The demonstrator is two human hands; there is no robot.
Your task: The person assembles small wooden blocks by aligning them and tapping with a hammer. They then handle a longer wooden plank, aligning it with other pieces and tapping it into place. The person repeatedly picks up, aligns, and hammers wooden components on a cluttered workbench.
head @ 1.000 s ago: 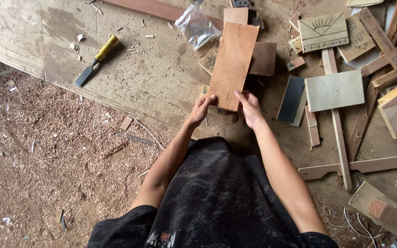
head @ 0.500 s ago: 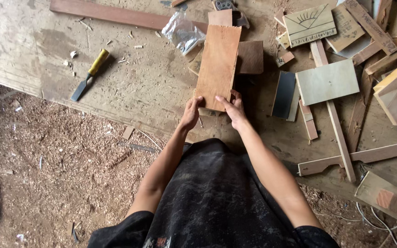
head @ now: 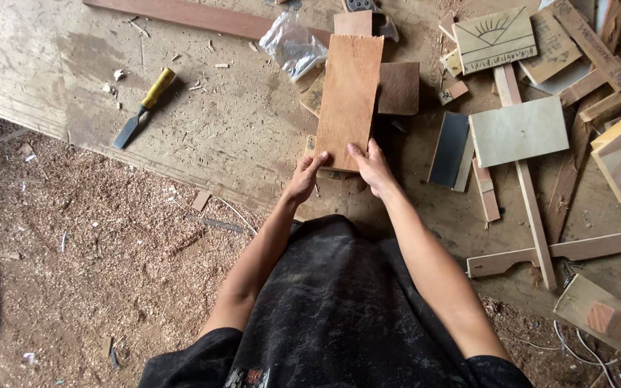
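Observation:
A long reddish-brown wooden board (head: 350, 97) lies lengthwise away from me on the plywood work surface (head: 217, 129). My left hand (head: 303, 176) grips its near left corner. My right hand (head: 371, 169) holds the near right corner, thumb on top. The board rests over several smaller wood pieces, one a darker brown square (head: 400, 88) at its right side. Behind its far end sits a crumpled clear plastic bag (head: 292, 47).
A yellow-handled chisel (head: 144, 108) lies to the left on the plywood. Wood scraps, a carved sunburst panel (head: 494, 39), a pale square board (head: 517, 131) and long slats (head: 526, 187) crowd the right. Sawdust (head: 88, 244) covers the floor at lower left.
Both hands stay on the board's near end while the board has slid a little farther from me. The view has shifted slightly.

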